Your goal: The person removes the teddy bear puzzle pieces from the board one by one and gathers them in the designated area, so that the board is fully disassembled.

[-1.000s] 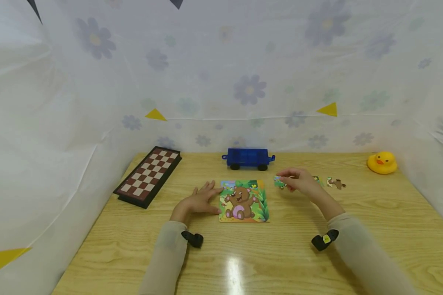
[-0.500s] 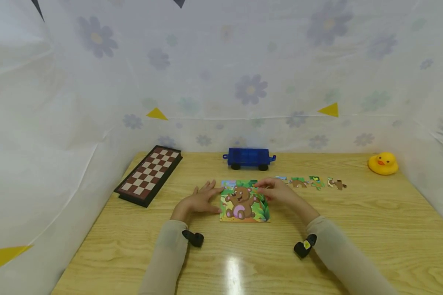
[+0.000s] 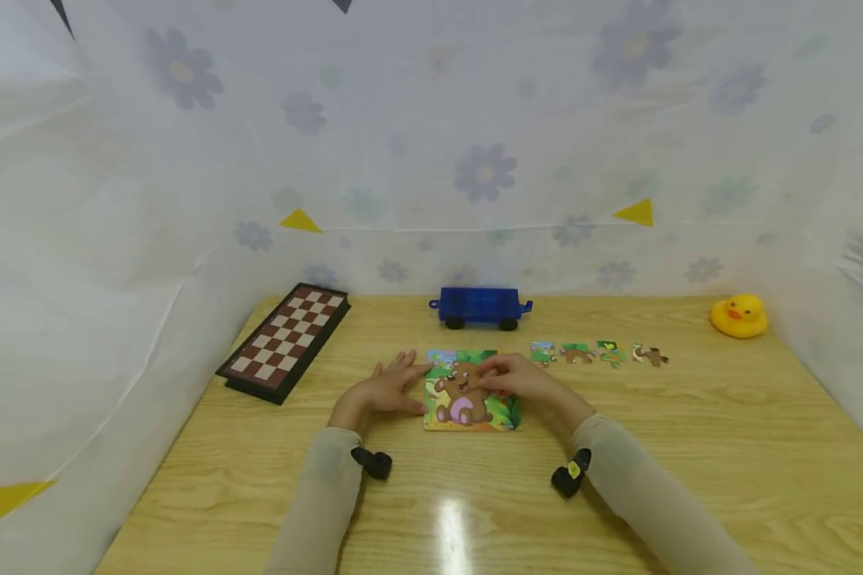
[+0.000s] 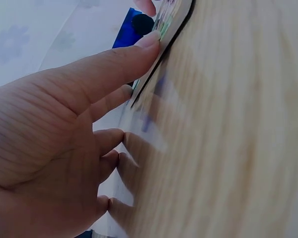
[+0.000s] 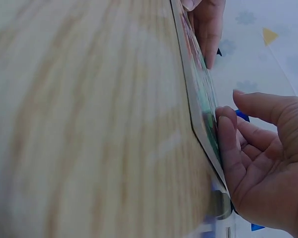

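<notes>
A square jigsaw puzzle [image 3: 462, 409] with a brown bear picture lies flat on the wooden table, its right part partly covered by my right hand. My left hand [image 3: 383, 391] rests at the puzzle's left side with fingers spread; in the left wrist view its thumb [image 4: 124, 62] touches the board's edge and the other fingertips reach the table. My right hand [image 3: 521, 378] is over the puzzle's upper right. In the right wrist view its fingertips [image 5: 226, 116] touch the picture, the thumb stands apart, and nothing shows between them. Loose jigsaw pieces [image 3: 577, 353] lie in a row to the right.
Behind the puzzle stands a blue toy wagon [image 3: 479, 306]. A folded chessboard [image 3: 288, 335] lies at the left edge of the table [image 3: 618, 447], and a yellow rubber duck [image 3: 739, 315] sits at the back right. White flowered cloth [image 3: 403, 144] surrounds the table.
My right hand has moved left from the loose jigsaw pieces onto the puzzle's upper right, uncovering the whole row of pieces. The left hand has stayed at the puzzle's left side.
</notes>
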Available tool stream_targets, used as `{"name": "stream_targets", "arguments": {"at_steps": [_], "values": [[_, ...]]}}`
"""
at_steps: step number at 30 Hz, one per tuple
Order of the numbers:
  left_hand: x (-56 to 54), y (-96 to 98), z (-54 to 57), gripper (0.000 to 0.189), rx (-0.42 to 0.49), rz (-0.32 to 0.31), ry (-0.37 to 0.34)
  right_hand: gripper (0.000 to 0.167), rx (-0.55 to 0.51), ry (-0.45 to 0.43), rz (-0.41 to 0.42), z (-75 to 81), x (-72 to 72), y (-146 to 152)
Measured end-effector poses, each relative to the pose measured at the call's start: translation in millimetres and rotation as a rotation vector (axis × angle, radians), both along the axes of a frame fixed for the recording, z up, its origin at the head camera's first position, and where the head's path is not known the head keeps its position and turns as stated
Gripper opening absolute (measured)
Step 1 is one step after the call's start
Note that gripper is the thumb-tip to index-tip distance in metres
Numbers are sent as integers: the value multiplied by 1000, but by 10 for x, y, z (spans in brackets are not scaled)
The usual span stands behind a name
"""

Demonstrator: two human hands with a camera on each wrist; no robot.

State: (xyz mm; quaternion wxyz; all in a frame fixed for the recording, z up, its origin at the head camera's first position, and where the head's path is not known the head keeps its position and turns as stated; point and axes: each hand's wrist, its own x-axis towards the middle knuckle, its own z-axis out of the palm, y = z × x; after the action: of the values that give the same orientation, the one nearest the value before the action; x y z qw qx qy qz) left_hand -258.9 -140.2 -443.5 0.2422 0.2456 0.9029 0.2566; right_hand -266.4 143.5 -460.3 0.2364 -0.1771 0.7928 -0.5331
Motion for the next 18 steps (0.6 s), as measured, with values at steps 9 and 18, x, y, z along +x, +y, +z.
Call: {"name": "stream_targets", "arguments": {"at_steps": [9,18], "values": [[19,38,48,81,20,13,-8,41,50,7,14,25,-33,-46],[51,95,44,85,21,-22,-11,47,22,-4,42,-9,-6,-65]]}}
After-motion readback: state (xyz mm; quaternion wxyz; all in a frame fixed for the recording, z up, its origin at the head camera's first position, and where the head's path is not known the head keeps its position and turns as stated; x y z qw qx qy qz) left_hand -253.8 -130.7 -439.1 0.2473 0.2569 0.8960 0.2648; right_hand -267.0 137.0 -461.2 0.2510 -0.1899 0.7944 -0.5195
